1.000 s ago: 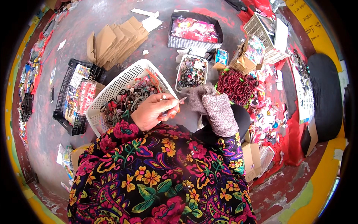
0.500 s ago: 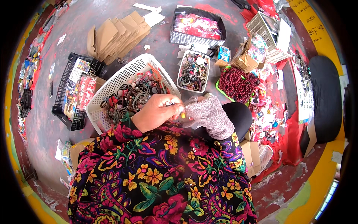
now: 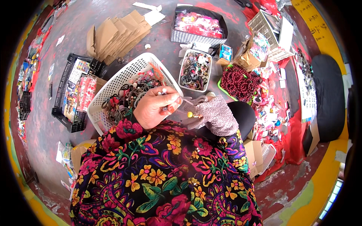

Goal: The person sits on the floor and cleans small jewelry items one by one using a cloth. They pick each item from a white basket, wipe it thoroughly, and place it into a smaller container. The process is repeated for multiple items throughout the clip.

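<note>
Grey, red-smeared floor (image 3: pixel 41 124) runs along the frame's left. Then a black crate (image 3: pixel 65 119) of printed packets; a white basket (image 3: pixel 117 84) of hair ties, its right rim beside the left hand (image 3: pixel 156 105), which pinches white-beaded bands (image 3: pixel 164 91) near centre; a white tray (image 3: pixel 195 90) of hair ties, upper centre; the fuzzy-covered right hand (image 3: pixel 215 113), grip unclear; a green tray (image 3: pixel 226 94) of dark-red beads.
</note>
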The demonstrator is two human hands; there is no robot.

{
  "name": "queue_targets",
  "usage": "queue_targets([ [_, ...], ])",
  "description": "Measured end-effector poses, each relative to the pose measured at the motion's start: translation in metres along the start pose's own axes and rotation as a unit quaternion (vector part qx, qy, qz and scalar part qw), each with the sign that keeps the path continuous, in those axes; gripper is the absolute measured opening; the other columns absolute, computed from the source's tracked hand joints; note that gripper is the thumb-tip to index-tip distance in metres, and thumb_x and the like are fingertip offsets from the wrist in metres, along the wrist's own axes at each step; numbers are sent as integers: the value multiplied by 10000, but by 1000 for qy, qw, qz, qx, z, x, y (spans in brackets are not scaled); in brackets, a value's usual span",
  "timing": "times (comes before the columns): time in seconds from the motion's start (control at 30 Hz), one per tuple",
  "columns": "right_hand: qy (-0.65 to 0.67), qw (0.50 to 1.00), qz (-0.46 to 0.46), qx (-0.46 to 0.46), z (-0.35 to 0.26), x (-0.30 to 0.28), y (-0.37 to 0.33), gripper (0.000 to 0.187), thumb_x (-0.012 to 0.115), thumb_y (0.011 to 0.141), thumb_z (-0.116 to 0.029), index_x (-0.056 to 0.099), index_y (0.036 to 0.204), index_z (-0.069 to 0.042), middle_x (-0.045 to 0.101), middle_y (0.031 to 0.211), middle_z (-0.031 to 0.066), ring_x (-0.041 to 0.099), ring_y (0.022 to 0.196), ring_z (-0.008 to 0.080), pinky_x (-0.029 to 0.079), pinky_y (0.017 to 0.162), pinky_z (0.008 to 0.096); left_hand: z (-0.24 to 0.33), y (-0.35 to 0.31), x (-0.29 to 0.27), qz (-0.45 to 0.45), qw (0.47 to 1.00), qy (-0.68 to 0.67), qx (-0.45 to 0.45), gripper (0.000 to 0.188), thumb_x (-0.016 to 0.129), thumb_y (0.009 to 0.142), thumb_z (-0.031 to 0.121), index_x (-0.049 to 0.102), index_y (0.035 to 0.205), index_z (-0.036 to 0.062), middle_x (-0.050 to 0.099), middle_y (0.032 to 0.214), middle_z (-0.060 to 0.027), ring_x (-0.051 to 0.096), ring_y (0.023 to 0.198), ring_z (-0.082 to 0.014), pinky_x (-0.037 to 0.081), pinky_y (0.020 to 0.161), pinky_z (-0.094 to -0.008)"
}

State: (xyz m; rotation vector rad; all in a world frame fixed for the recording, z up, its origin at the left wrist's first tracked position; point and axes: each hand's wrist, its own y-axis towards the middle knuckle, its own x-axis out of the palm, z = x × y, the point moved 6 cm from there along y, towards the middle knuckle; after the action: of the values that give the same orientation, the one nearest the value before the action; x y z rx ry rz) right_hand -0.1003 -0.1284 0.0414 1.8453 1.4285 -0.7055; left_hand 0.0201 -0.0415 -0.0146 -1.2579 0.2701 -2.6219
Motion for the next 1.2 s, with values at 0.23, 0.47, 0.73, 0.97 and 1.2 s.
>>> queue_targets([
  [0.23,347,894,41,279,71,17,-33,209,590,754,-101,642,943,-30,648,790,74,621,687,192,473,582,280,7,6,2,-4,999,-46,-8,175,516,911,189,506,821,39,474,650,-23,409,555,-106,327,496,-206],
  [0.47,310,895,70,313,45,-3,-22,249,602,796,-149,621,1027,-59,586,707,-23,489,610,26,399,501,209,2,3,1,6,998,-39,-54,130,529,904,136,576,886,17,524,683,-37,458,575,-83,307,449,-183],
  [0.73,24,997,-10,76,6,7,-17,104,651,757,-119,593,772,-35,561,734,79,562,664,239,442,581,329,-18,-2,16,-141,895,393,-155,240,487,943,204,571,889,-14,588,713,-20,501,595,-54,395,525,-193],
  [0.97,325,912,-88,234,44,2,-16,180,639,720,-88,673,879,-12,674,851,107,656,764,149,515,648,269,-5,-2,7,-15,962,254,-96,237,449,957,191,547,1061,3,635,994,-68,603,802,-112,438,593,-226],
  [1.2,175,979,29,105,124,-11,16,176,603,630,47,657,786,-14,660,790,85,651,731,171,511,621,270,2,6,-7,0,999,18,-28,298,506,898,113,467,1176,11,569,1105,-133,549,1041,-205,432,880,-312],
])
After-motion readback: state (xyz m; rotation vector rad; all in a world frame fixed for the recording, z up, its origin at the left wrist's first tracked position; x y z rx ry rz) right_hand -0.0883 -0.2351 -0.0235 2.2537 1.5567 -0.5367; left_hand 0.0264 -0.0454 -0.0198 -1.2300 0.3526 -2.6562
